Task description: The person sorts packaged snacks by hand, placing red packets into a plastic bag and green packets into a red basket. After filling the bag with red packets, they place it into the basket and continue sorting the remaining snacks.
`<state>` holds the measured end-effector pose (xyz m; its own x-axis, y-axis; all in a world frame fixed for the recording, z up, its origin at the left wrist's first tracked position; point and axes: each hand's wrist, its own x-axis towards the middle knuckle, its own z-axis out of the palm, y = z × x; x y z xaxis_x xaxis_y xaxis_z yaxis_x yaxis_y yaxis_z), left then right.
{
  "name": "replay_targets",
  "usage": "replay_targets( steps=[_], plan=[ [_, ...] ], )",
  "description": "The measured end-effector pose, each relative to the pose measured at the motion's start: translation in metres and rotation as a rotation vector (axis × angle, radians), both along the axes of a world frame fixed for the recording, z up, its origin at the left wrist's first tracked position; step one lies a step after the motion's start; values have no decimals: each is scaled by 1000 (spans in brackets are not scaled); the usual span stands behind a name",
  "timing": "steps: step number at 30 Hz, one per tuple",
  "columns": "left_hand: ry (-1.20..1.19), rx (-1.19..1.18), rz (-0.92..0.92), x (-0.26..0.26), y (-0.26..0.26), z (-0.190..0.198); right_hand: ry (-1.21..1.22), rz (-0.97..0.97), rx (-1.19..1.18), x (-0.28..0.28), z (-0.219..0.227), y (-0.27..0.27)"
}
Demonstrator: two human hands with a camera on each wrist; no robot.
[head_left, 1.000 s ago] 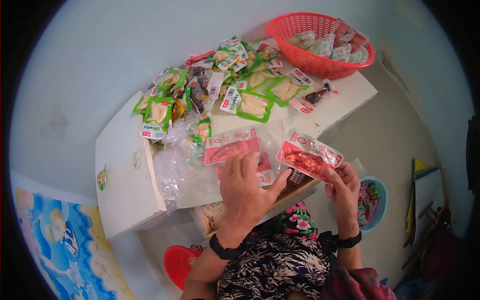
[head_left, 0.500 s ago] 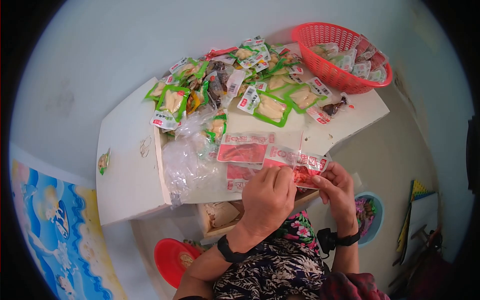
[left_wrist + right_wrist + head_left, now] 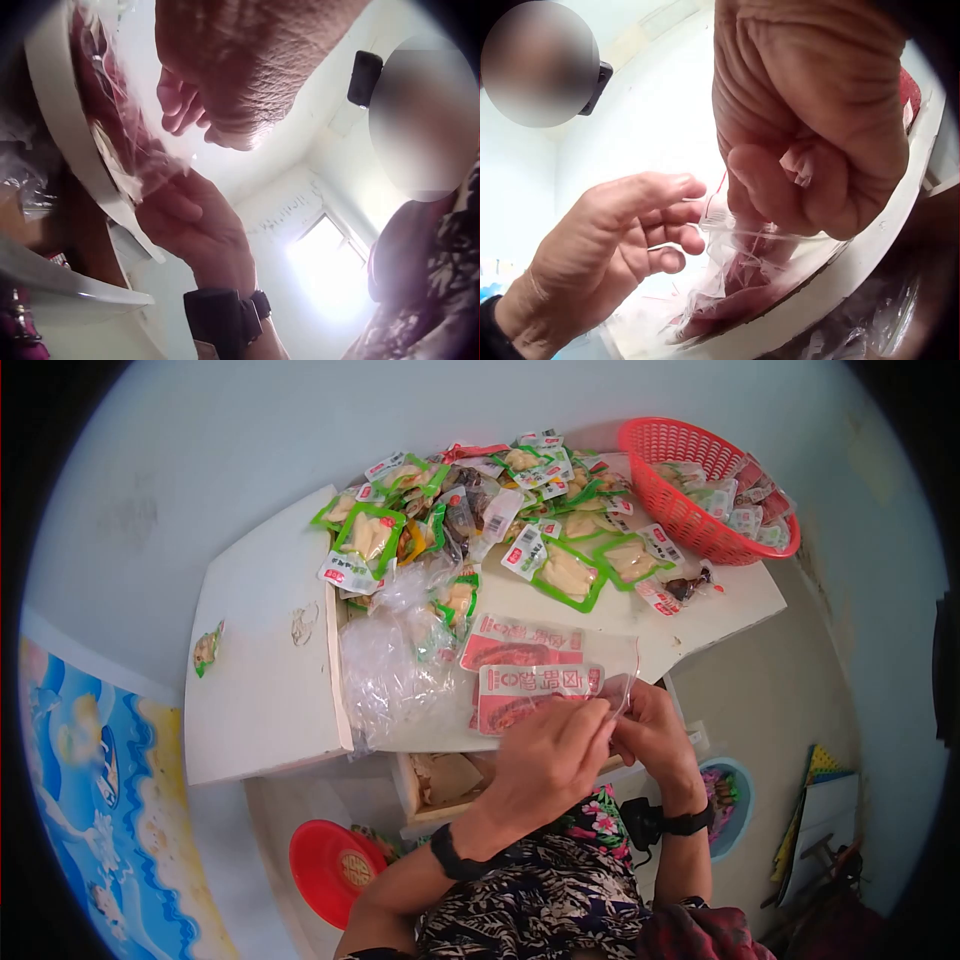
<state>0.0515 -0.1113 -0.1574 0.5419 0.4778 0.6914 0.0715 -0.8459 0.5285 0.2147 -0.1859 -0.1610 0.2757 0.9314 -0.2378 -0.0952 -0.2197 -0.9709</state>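
Observation:
A clear zip bag [image 3: 622, 650] with several red-and-white food packets [image 3: 530, 682] in it lies at the table's near edge. My right hand [image 3: 650, 728] grips the mouth of this bag at its right side. In the right wrist view, crumpled plastic [image 3: 801, 166] shows between the curled fingers of that hand. My left hand [image 3: 550, 752] is over the near edge of the packets, its fingertips right at the bag's mouth. In the right wrist view its fingers [image 3: 676, 238] are loosely bent and apart, next to the plastic.
Left of the bag lies a heap of crumpled clear plastic bags [image 3: 395, 670]. Behind it, green-edged food packets [image 3: 568, 572] pile up near a red basket [image 3: 690, 540] of packets. An open drawer [image 3: 440, 785] is below the table edge; a red bowl [image 3: 325, 875] and blue basin [image 3: 738, 810] stand lower down.
The red packet that my right hand held out beside the bag has moved left into it. My right hand now grips the bag's mouth, and my left hand has come across to meet it.

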Motion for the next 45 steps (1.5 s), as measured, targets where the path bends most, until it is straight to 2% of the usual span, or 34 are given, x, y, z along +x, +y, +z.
replay_targets(
  steps=[3, 6, 10, 13, 16, 19, 22, 25, 28, 31, 34, 37, 39, 41, 45],
  plan=[
    [5, 77, 147, -34, 15, -1, -98, -80, 55, -5, -9, -4],
    [120, -35, 311, -70, 25, -16, -223, -134, 70, -8, -17, -10],
    [252, -50, 357, -92, 22, -26, -380, -181, 25, -17, -14, -15],
    [236, -56, 386, -91, 20, -26, -338, -191, 77, -22, -17, -16],
    [161, -302, 324, -88, 22, -25, -327, -190, 139, -25, -18, -15],
    [164, -411, 272, -86, 20, -24, -413, -149, 133, -26, -19, -13],
    [103, -381, 201, -79, 21, -25, -499, -171, 184, -36, -11, -5],
    [121, -380, 223, -79, 22, -25, -554, -141, 184, -31, -16, -5],
    [204, -211, 254, -78, 24, -30, -542, -148, 170, -31, -17, -7],
    [273, -183, 280, -76, 21, -26, -493, -209, 241, -33, -17, -6],
    [287, -161, 281, -78, 21, -24, -374, -191, 125, -27, -12, -13],
    [290, -162, 289, -83, 22, -15, -399, -138, 127, -24, -5, -18],
    [255, -123, 257, -86, 24, -3, -490, -155, 215, -19, -12, -23],
    [226, -128, 240, -90, 33, 16, -374, -314, 219, -19, -20, -25],
    [204, -245, 194, -93, 48, 48, -290, -466, 197, -12, -19, -32]
  ],
)
